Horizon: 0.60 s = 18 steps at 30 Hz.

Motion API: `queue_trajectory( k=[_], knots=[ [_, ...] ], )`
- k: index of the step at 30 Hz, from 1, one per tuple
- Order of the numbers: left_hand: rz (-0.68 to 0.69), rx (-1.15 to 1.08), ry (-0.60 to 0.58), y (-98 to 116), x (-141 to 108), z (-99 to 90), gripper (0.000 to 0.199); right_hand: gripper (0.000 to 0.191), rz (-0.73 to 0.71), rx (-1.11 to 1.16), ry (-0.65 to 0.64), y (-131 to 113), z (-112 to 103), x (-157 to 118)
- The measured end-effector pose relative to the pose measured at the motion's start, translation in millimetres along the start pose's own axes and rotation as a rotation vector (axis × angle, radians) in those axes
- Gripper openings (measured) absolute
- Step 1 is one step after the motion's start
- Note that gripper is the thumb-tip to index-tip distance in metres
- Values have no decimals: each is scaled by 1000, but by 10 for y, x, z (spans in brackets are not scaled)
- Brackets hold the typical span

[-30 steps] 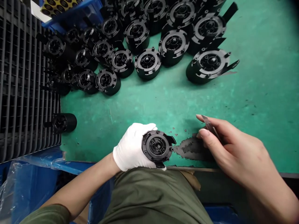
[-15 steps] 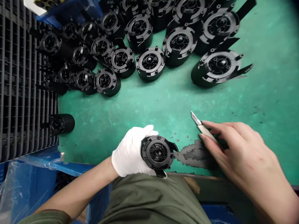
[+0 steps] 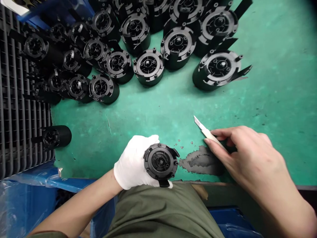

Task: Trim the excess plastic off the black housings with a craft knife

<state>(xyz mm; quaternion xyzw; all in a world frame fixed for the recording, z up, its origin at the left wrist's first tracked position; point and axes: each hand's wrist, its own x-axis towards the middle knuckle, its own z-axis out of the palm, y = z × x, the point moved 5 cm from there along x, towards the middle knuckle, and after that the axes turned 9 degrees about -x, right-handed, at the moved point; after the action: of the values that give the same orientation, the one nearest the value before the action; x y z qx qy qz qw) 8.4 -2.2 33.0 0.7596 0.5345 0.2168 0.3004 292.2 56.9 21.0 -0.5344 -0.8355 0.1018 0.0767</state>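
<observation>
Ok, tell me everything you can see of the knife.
The knife has a slim, pale handle and a short, metallic-looking blade with a slanted tip. It is held between the thumb and fingers of the right hand, which hides the handle's rear end. It points forward and to the left, over the green table, with the blade bare and apart from the black part. Whether the tip touches the table, I can't tell.
</observation>
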Motion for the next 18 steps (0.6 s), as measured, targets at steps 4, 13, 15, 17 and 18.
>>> queue_trajectory(
  k=[4, 13, 15, 17, 18],
  knots=[
    [33, 25, 3, 24, -2, 7, 88, 28, -67, -45, 51, -22, -17, 6],
    [-40, 35, -65, 21, 22, 26, 89, 35, -92, -13, 129, -35, -32, -4],
    [-50, 31, -61, 18, 25, 40, 89, 34, -97, -16, 133, -38, -37, -7],
    [-53, 19, -47, 17, 39, 40, 90, 33, -106, -32, 124, -35, -27, -7],
    [-51, 3, -44, 19, 53, 35, 88, 33, -112, -45, 119, -32, -20, -7]
  ],
)
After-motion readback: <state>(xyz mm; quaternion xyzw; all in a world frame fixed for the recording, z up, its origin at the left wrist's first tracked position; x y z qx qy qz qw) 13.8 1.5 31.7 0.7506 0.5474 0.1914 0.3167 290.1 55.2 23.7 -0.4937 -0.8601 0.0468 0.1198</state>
